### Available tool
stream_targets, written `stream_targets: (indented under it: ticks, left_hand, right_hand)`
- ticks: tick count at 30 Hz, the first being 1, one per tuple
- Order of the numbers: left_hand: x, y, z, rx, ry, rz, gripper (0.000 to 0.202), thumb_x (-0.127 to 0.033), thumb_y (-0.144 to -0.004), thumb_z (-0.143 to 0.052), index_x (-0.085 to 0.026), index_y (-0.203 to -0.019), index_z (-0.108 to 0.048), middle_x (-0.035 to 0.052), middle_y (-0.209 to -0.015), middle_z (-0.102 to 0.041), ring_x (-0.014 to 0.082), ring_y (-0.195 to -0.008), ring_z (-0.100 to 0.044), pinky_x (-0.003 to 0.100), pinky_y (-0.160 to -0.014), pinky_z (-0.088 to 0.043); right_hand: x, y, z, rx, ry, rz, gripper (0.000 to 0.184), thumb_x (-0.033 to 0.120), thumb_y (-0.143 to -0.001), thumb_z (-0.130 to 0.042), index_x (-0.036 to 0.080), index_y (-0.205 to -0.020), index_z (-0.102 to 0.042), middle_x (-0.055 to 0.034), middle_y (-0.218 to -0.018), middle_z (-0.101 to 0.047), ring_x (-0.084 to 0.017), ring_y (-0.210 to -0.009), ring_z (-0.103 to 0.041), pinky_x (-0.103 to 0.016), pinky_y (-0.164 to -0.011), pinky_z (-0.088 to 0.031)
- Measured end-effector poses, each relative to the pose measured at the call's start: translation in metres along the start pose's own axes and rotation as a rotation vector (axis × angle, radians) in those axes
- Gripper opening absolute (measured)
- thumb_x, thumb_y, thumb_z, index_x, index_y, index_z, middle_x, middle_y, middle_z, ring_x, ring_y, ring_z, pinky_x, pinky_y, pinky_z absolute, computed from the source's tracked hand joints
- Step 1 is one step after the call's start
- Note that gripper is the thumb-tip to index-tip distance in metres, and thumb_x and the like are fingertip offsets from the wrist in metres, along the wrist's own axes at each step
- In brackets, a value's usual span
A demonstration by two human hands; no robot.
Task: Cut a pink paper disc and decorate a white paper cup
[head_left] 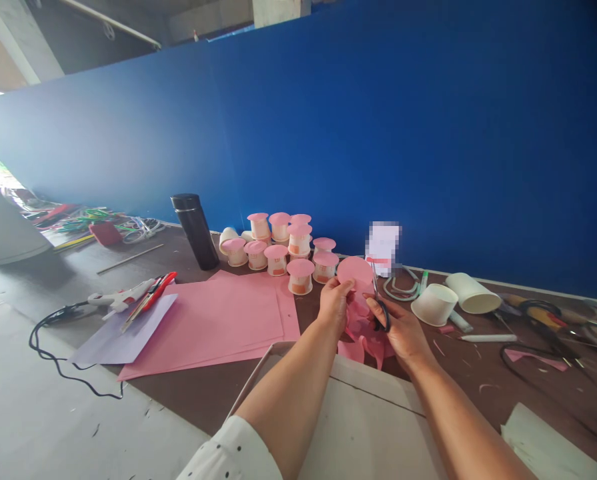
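Cropped sleeve (pixel 238 455), part-hidden scissors (pixel 379 303), blades (pixel 375 280) unclear

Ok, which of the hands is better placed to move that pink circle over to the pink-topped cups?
Probably the left hand: it pinches the pink circle and is nearer the pink-topped cups, while the right hand holds the scissors.

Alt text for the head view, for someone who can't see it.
The left hand holds a pink disc, and the right hand black-handled scissors, above pink scraps. To the left, pink-topped paper cups stand near a blue partition, with pink sheets lying in front.
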State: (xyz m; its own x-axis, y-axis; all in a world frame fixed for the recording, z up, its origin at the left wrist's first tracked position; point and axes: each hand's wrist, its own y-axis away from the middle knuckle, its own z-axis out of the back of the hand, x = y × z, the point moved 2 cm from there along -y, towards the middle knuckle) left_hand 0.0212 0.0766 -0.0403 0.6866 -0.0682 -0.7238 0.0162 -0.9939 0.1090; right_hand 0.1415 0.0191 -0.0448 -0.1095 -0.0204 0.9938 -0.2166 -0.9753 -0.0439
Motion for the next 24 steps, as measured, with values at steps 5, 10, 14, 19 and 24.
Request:
stream_targets:
  ticks: [5, 10, 14, 19, 24]
  left_hand:
    - [0.0006, -0.0002, 0.0003, 0.002, 0.002, 0.002, 0.029, -0.028, -0.052, -0.080, -0.016, -0.068, -0.059, -0.0021, -0.063, -0.057, 0.0064, -0.055, -0.049, 0.020, -0.057, -0.037]
    - [0.0006, -0.0002, 0.0008, 0.010, 0.003, -0.004, 0.028, -0.029, -0.053, -0.078, -0.016, -0.069, -0.059, -0.0018, -0.063, -0.056, 0.0063, -0.055, -0.048, 0.020, -0.056, -0.035]
    - [0.0002, 0.0001, 0.0005, 0.004, -0.001, -0.001, 0.027, -0.028, -0.053, -0.078, -0.016, -0.067, -0.059, -0.0020, -0.062, -0.056, 0.0065, -0.055, -0.048, 0.021, -0.056, -0.036]
    - [0.0014, -0.0002, 0.0008, 0.020, -0.009, 0.000, 0.027, -0.029, -0.055, -0.078, -0.016, -0.068, -0.058, -0.0014, -0.063, -0.057, 0.0071, -0.055, -0.049, 0.021, -0.057, -0.036]
    - [0.0013, 0.0001, 0.0012, 0.018, -0.016, -0.001, 0.026, -0.028, -0.055, -0.077, -0.016, -0.068, -0.059, -0.0017, -0.063, -0.057, 0.0066, -0.055, -0.049, 0.021, -0.057, -0.036]
  right_hand:
    - [0.0005, -0.0001, 0.0004, -0.005, 0.018, -0.004, 0.059, 0.058, -0.065, -0.073, 0.018, -0.109, -0.072, 0.0010, -0.068, -0.062, -0.014, -0.064, -0.051, -0.026, -0.061, -0.039]
    - [0.0009, 0.0005, 0.0001, -0.017, 0.006, -0.015, 0.061, 0.058, -0.065, -0.073, 0.017, -0.110, -0.072, 0.0003, -0.067, -0.062, -0.015, -0.064, -0.052, -0.027, -0.061, -0.040]
    - [-0.0004, 0.0001, 0.0004, -0.012, 0.023, -0.007, 0.060, 0.058, -0.065, -0.073, 0.018, -0.110, -0.072, 0.0009, -0.065, -0.062, -0.014, -0.063, -0.052, -0.026, -0.061, -0.040]
    - [-0.0012, -0.0004, 0.0013, -0.017, 0.053, 0.008, 0.060, 0.059, -0.067, -0.071, 0.018, -0.111, -0.072, -0.0006, -0.067, -0.062, -0.016, -0.066, -0.054, -0.027, -0.063, -0.041]
    - [-0.0002, -0.0006, 0.0012, -0.016, 0.058, 0.015, 0.058, 0.057, -0.067, -0.072, 0.018, -0.110, -0.072, 0.0000, -0.066, -0.062, -0.015, -0.064, -0.053, -0.027, -0.061, -0.041]
